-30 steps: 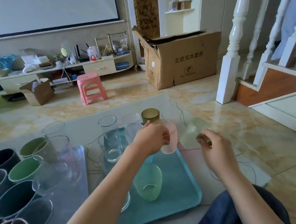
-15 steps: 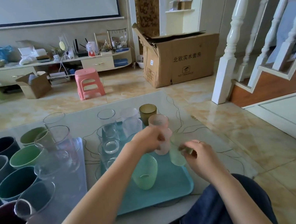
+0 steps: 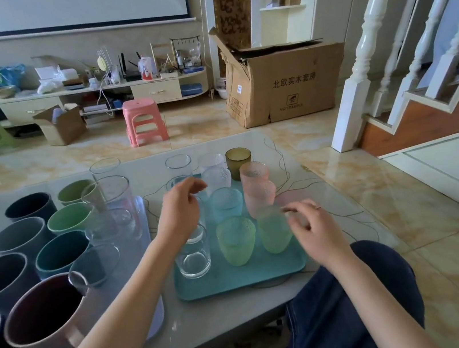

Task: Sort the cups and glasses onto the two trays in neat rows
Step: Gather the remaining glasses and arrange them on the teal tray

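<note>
On the glass table (image 3: 300, 192), both hands hover empty, left hand (image 3: 181, 208) and right hand (image 3: 316, 227) flanking green glasses (image 3: 274, 234) aligned in tray (image 3: 238, 277) rows.

Two bare hands, left hand (image 3: 181, 208) and right hand (image 3: 317, 230), hover empty over a teal plastic tray (image 3: 238, 276) of tumblers. Ceramic mugs (image 3: 64, 255) crowd the left.
</note>
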{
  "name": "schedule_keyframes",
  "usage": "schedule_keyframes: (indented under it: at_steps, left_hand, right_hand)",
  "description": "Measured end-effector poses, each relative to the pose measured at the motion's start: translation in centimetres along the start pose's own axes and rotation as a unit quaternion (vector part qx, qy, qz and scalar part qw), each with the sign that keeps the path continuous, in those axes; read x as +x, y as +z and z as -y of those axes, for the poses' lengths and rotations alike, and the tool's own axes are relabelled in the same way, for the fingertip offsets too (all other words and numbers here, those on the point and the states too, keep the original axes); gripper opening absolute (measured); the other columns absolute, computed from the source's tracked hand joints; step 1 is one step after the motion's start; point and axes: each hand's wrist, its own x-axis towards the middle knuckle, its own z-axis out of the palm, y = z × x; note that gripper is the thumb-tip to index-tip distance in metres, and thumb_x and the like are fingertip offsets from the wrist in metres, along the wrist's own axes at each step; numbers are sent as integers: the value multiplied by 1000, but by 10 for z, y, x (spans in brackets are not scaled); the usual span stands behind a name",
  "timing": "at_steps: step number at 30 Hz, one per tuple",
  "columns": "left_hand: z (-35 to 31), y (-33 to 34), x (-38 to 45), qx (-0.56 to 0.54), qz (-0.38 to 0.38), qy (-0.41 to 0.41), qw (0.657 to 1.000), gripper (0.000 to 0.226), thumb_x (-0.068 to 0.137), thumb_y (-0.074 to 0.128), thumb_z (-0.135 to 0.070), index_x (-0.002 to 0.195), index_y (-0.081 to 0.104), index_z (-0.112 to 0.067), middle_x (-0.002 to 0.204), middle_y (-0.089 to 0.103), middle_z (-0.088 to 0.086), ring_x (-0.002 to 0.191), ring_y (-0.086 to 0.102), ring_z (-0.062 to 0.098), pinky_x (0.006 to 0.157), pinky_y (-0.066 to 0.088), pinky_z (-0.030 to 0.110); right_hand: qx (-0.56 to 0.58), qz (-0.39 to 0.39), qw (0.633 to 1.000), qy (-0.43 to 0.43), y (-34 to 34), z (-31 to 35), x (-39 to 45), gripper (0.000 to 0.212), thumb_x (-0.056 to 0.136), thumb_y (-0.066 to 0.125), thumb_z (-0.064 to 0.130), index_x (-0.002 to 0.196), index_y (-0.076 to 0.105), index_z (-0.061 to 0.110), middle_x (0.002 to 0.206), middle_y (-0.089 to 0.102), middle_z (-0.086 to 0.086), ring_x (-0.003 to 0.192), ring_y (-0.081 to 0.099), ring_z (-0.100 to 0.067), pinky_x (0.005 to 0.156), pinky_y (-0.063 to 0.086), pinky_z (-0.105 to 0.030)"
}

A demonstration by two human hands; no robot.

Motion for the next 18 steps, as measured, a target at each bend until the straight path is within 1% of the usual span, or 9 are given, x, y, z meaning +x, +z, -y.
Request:
schedule_keyframes:
  at_steps: [2, 4, 8, 9, 11, 13, 15, 16, 18]
  left_hand:
    - [8, -8, -5, 18, -59, -21, 998, 50, 78, 33, 16, 114, 60, -6, 117, 63, 11, 112, 56, 26, 92, 39, 26]
    - [21, -11, -9, 12, -80, -72, 994, 52, 80, 31, 15, 123, 52, -5, 126, 58, 12, 119, 51, 28, 97, 37, 31]
    - [41, -11, -20, -155, -61, -234, 958, 41, 94, 37, -4, 135, 43, -5, 139, 48, 11, 129, 44, 25, 107, 32, 32]
    - [43, -8, -25, -179, -52, -266, 946, 40, 98, 36, -14, 136, 42, -3, 134, 51, 10, 124, 47, 24, 104, 34, 32]
    - [51, -1, -34, -245, -50, -327, 911, 44, 101, 30, -28, 129, 48, 0, 107, 58, 7, 99, 54, 20, 89, 41, 31]
    - [57, 4, -42, -336, -74, -374, 861, 37, 100, 32, -30, 103, 61, -7, 89, 58, 0, 88, 51, 16, 79, 44, 25]
    - [58, 7, -44, -393, -103, -397, 823, 35, 100, 32, -28, 76, 54, -16, 71, 59, -7, 79, 50, 10, 65, 41, 14]
    - [57, 8, -44, -412, -105, -398, 813, 38, 101, 29, -29, 77, 54, -15, 71, 61, -9, 81, 50, 9, 65, 40, 11]
    - [58, 12, -46, -428, -94, -387, 811, 46, 103, 23, -32, 98, 61, -7, 92, 63, -7, 100, 50, 12, 85, 39, 15]
  right_hand:
    - [-31, -26, 998, 53, 1, -9, 5, 24, 95, 43, 12, 114, 55, 19, 103, 57, -2, 72, 55, -15, 61, 43, -29]
    - [-98, 30, 987, 123, 7, -18, 9, 30, 92, 41, 4, 119, 48, 14, 103, 57, -6, 80, 56, -22, 64, 42, -32]
    - [-184, 141, 950, 207, 23, -24, 16, 14, 94, 41, 11, 107, 44, 9, 109, 59, -12, 93, 57, -29, 76, 47, -36]
    - [-185, 147, 947, 218, 24, -25, 17, 9, 95, 40, 12, 102, 43, 8, 107, 59, -14, 91, 56, -29, 74, 45, -35]
    - [-174, 154, 944, 232, 24, -26, 20, 6, 96, 38, 15, 95, 40, 9, 105, 59, -16, 85, 53, -28, 70, 42, -33]
    - [-168, 173, 941, 238, 24, -26, 22, 9, 96, 38, 16, 95, 42, 9, 105, 59, -17, 81, 52, -27, 68, 41, -32]
    - [-169, 193, 938, 232, 25, -26, 25, 19, 98, 38, 20, 104, 47, 5, 108, 59, -17, 87, 52, -28, 71, 39, -30]
    - [-170, 197, 938, 230, 26, -26, 27, 23, 98, 38, 22, 108, 48, 4, 109, 59, -17, 90, 53, -29, 72, 39, -30]
    - [-162, 200, 939, 230, 28, -26, 30, 23, 97, 40, 20, 112, 50, 6, 103, 58, -15, 84, 56, -27, 69, 43, -30]
